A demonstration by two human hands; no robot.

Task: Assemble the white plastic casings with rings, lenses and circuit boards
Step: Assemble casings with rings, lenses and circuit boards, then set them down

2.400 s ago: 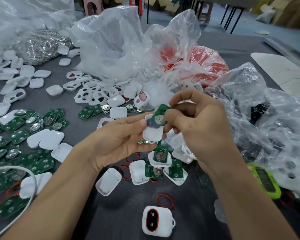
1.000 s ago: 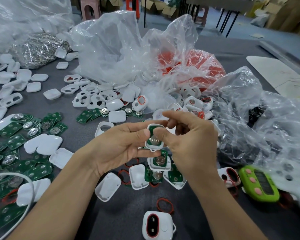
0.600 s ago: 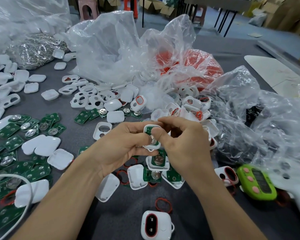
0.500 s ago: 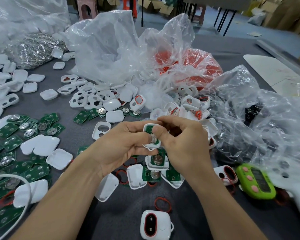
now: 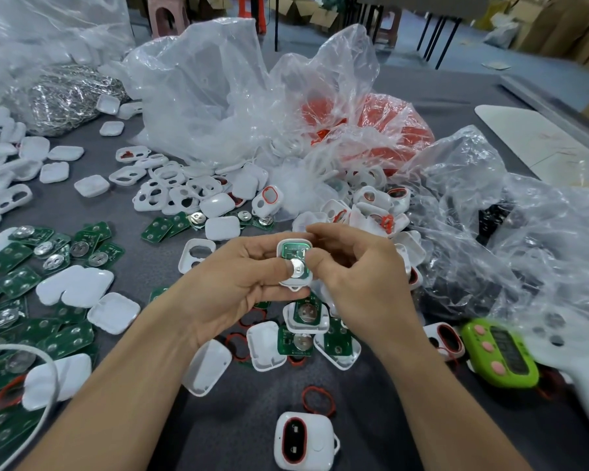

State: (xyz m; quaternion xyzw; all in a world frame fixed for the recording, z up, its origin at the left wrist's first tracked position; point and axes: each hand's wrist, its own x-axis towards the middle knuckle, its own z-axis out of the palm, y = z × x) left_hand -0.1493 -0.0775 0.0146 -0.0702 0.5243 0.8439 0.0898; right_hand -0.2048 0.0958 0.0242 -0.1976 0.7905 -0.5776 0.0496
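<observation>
My left hand (image 5: 232, 287) grips a white plastic casing (image 5: 295, 283) above the grey table, its thumb on the silver disc of the green circuit board (image 5: 295, 254) seated inside. My right hand (image 5: 357, 280) pinches the casing's right side with thumb and fingers. Below the hands lie casings with boards in them (image 5: 306, 317), empty white shells (image 5: 267, 346), and red rings (image 5: 318, 399). A closed casing with a red ring (image 5: 305, 440) sits near the front edge.
Loose green circuit boards (image 5: 31, 260) and white covers (image 5: 74, 287) fill the left side. Clear plastic bags (image 5: 218, 96), one holding red rings (image 5: 381, 130), rise behind. A green timer (image 5: 500, 356) and a crinkled bag (image 5: 524, 239) lie right. A white cable (image 5: 31, 355) curves at the lower left.
The circuit board, held tilted over the casing at first, now sits inside it. My right thumb has slid off the board to the casing's side, baring the silver disc.
</observation>
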